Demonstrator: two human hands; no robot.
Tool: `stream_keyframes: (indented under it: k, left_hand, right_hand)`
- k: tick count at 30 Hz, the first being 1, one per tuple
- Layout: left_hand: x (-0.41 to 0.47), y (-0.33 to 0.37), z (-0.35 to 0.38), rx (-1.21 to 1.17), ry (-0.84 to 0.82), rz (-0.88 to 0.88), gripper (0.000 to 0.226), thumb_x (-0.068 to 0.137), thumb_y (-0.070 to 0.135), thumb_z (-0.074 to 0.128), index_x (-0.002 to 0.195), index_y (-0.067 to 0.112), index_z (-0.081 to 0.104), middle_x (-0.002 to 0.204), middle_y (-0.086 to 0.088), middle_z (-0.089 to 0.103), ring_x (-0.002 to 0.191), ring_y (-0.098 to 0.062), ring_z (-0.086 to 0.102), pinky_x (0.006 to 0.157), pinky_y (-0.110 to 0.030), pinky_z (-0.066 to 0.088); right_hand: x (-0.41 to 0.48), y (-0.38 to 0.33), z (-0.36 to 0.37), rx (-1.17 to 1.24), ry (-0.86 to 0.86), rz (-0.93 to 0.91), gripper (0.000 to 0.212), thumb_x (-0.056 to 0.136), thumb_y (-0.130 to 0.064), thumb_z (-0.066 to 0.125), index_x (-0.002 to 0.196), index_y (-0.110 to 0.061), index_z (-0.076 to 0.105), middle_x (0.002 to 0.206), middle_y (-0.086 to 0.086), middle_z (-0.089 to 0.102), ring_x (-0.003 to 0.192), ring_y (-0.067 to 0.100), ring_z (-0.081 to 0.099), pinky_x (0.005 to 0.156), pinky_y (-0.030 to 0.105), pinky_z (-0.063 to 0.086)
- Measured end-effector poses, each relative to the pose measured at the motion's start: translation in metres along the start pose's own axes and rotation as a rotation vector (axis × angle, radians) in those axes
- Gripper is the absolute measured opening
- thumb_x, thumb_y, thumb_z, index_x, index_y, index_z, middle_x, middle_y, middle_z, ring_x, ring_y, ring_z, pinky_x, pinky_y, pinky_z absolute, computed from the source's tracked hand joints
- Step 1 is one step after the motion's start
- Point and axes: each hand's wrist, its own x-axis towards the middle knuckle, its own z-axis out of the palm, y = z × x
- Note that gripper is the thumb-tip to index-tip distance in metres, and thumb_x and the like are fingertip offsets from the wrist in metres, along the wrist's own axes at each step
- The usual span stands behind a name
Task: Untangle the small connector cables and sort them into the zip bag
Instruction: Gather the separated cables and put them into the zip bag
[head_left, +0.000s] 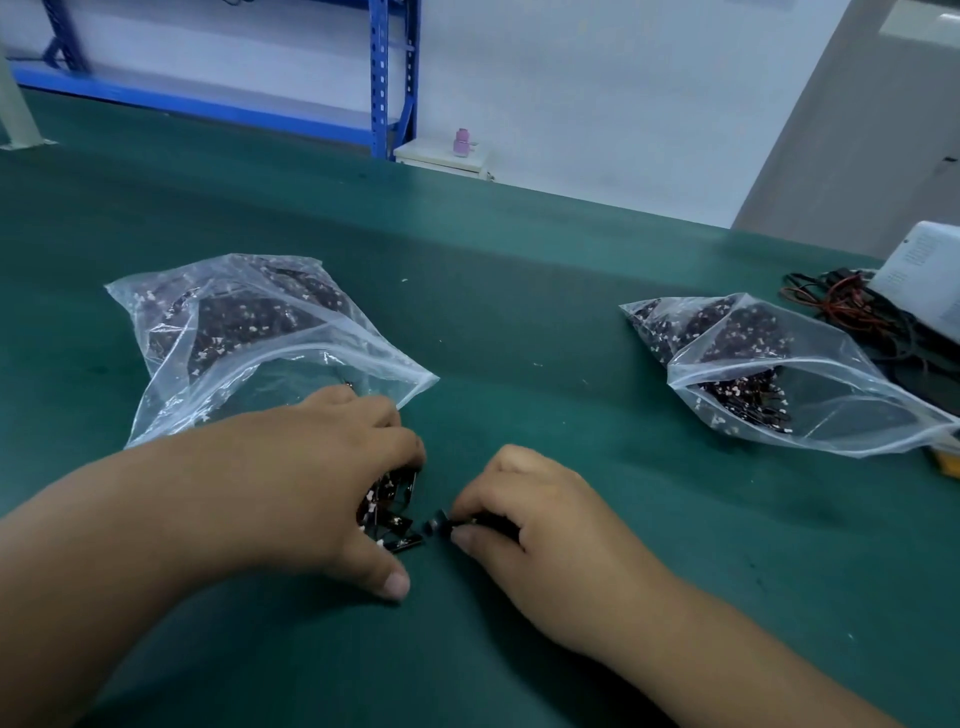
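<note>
Our left grip (332, 467) clutches the cable clump (387, 512), right grip (540, 514) pinches one cable (438, 523); the bag (291, 358) lies just beyond the left.

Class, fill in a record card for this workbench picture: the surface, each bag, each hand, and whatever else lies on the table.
Surface: green table
Bag one: left zip bag, mouth open, partly filled with small cables
Bag two: right zip bag, mouth open, also holding cables
Left hand: left hand curls its fingers over a cable clump
Right hand: right hand pinches one small cable beside the clump
Far right: red and black wires next to a white device
</note>
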Motion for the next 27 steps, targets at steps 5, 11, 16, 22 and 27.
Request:
stream_keyframes:
  k: [5, 11, 16, 22, 27]
  left_hand:
    - [0.013, -0.003, 0.01, -0.026, 0.051, 0.062, 0.077, 0.059, 0.088, 0.037, 0.126, 0.051, 0.028, 0.112, 0.027, 0.028, 0.108, -0.004, 0.026, 0.093, -0.032, 0.043]
    - [0.027, 0.003, 0.019, -0.051, 0.219, 0.079, 0.031, 0.087, 0.062, 0.036, 0.109, 0.042, 0.043, 0.104, 0.018, 0.042, 0.103, -0.007, 0.045, 0.089, -0.032, 0.045]
    - [0.031, 0.016, 0.021, -0.066, 0.343, 0.094, 0.024, 0.091, 0.048, 0.033, 0.102, 0.034, 0.049, 0.099, 0.013, 0.045, 0.096, -0.009, 0.05, 0.083, -0.031, 0.045]
    - [0.03, 0.023, 0.022, -0.298, 0.447, 0.096, 0.014, 0.092, 0.042, 0.052, 0.104, 0.035, 0.053, 0.098, 0.018, 0.049, 0.094, 0.002, 0.046, 0.082, -0.017, 0.038]
    - [0.026, 0.023, 0.013, -0.593, 0.588, 0.012, 0.015, 0.092, 0.028, 0.051, 0.101, 0.039, 0.054, 0.102, 0.026, 0.053, 0.101, 0.006, 0.05, 0.081, -0.004, 0.034]
  right_hand:
    - [0.001, 0.002, 0.0, 0.002, 0.019, 0.009, 0.008, 0.091, -0.036, 0.067, 0.096, -0.029, 0.067, 0.092, -0.011, 0.051, 0.09, 0.011, 0.052, 0.083, 0.034, 0.046]
    - [0.001, 0.008, 0.004, 0.074, 0.084, 0.053, 0.012, 0.088, -0.032, 0.071, 0.098, -0.03, 0.066, 0.085, -0.012, 0.052, 0.083, 0.009, 0.052, 0.074, 0.028, 0.045]
    - [0.003, 0.011, 0.004, 0.139, 0.113, 0.087, 0.02, 0.084, -0.03, 0.072, 0.101, -0.034, 0.061, 0.083, -0.012, 0.056, 0.084, 0.01, 0.054, 0.067, 0.021, 0.043]
    - [0.005, 0.013, 0.005, 0.052, 0.063, 0.198, 0.056, 0.064, -0.069, 0.061, 0.112, -0.046, 0.044, 0.1, -0.024, 0.046, 0.096, 0.001, 0.047, 0.086, 0.026, 0.044]
    - [0.011, 0.004, 0.006, -0.184, -0.011, 0.188, 0.094, 0.055, -0.093, 0.035, 0.135, -0.044, 0.034, 0.111, -0.02, 0.034, 0.112, 0.011, 0.038, 0.099, 0.035, 0.035]
